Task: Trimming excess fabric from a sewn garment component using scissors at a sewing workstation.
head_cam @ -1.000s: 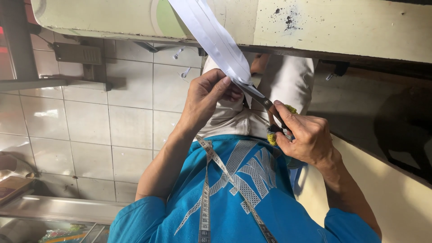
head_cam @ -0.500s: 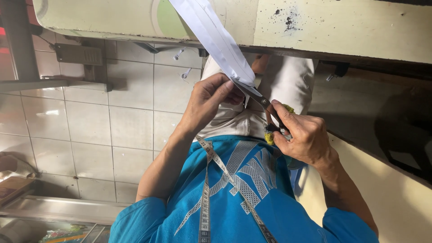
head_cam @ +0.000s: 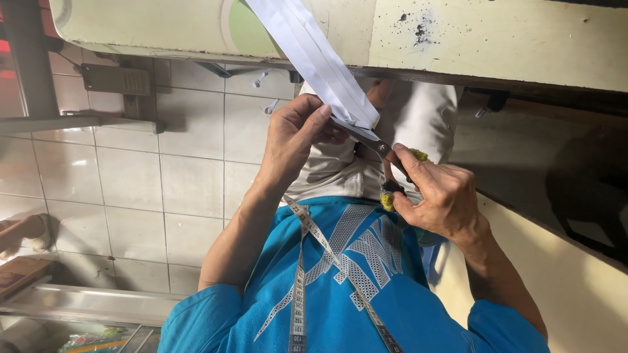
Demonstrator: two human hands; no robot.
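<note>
While clamped on things, two hands: left hand (head_cam: 297, 134) on one white strip (head_cam: 314, 59), right hand (head_cam: 438, 196) on one scissors (head_cam: 379, 147).

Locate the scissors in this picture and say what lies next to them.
The scissors sit centre frame in the right hand, blades at the end of the white fabric strip that the left hand pinches.

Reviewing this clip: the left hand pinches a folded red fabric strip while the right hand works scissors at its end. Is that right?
Not quite. The head view shows the fabric strip is white, not red. The left hand does pinch it, and the right hand works the scissors at its end.
</note>
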